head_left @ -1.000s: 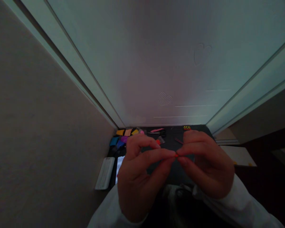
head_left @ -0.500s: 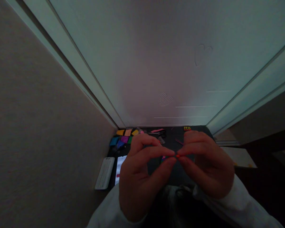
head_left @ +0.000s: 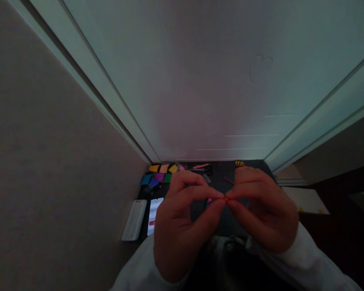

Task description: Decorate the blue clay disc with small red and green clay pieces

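Note:
A tiny orange-red piece (head_left: 226,199) sits between my two hands, its kind too small to make out. My left hand (head_left: 186,220) is closed in a pinch, thumb and forefinger meeting at the piece's left side. From the other side my right hand (head_left: 262,210) pinches the same piece between thumb and forefinger. Both hands hover over the dark table (head_left: 214,220), their fingertips almost touching. Behind the left fingertips, a small pink and blue item (head_left: 209,201) is partly covered.
Packets of coloured material (head_left: 159,178) lie at the table's back left. Scissors (head_left: 208,169) rest near the wall, and a small red box with yellow-green pieces (head_left: 239,163) stands right of them. A lit phone (head_left: 154,216) and a white case (head_left: 134,220) lie at left.
My left hand has shifted slightly right, bringing its fingertips closer to the right ones at the orange-red piece. The right hand has barely moved.

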Demonstrator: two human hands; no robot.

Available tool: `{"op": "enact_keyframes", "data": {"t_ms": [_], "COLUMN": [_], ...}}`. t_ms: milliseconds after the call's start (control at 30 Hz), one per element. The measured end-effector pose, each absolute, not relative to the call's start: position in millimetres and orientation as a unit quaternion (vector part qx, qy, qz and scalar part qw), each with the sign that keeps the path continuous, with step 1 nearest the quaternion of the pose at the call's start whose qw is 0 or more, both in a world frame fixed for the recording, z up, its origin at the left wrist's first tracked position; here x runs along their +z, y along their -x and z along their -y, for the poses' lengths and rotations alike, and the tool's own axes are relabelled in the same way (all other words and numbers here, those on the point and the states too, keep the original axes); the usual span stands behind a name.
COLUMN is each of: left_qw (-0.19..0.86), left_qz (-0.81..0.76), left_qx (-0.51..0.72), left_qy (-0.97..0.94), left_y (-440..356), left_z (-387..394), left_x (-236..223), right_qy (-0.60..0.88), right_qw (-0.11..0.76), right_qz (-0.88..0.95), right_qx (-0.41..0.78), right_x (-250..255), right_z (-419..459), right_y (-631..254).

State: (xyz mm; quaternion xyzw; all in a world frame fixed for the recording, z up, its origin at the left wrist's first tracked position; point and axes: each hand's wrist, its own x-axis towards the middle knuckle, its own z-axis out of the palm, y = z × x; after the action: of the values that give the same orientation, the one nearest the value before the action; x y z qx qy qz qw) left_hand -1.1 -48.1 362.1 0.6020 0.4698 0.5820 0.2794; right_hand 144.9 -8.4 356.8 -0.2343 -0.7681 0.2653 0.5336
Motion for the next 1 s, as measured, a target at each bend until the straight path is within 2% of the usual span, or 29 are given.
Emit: {"op": "enact_keyframes", "data": {"t_ms": [1000], "left_qw": [0.276], "left_qz": [-0.461], "left_qx": [0.6], "left_qy": [-0.593], "left_y": [-1.5], "left_z": [46.3], "left_x": [359.4], "right_qy": [0.246], "right_qw": [0.527], "right_qz": [0.766], "right_qx": [0.273], "right_x": [358.5], "right_z": [9.2], "right_y": [-144.0]}}
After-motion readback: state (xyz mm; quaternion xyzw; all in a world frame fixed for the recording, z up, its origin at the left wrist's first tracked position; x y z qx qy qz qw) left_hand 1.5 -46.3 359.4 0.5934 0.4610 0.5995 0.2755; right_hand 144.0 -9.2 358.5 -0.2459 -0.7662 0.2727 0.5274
